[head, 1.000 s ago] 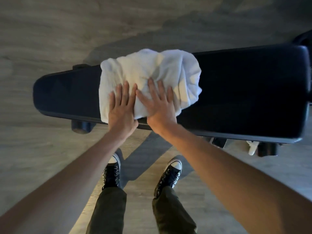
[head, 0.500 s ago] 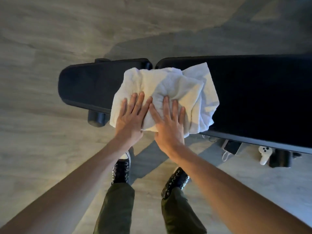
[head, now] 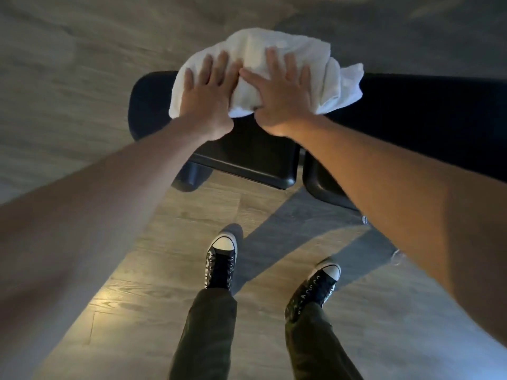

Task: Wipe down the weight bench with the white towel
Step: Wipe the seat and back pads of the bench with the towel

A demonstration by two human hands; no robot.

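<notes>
A black padded weight bench [head: 411,127] runs left to right in front of me, its short seat pad [head: 247,157] separated by a gap from the long back pad. A crumpled white towel [head: 274,48] lies over the far edge of the bench, near the gap. My left hand [head: 208,97] presses flat on the towel's left part, fingers spread. My right hand [head: 282,97] presses flat on its middle, beside the left hand. Part of the towel hangs past the bench's far side.
Grey wood-plank floor [head: 82,78] surrounds the bench. My two feet in black sneakers [head: 219,264] stand just in front of it. A round black bench foot [head: 189,176] sticks out below the seat pad on the near left. Small pale items lie under my right arm.
Both hands have pushed the towel away from me, from the near edge to the far edge of the bench. The view has shifted, so the bench's left end sits nearer the middle.
</notes>
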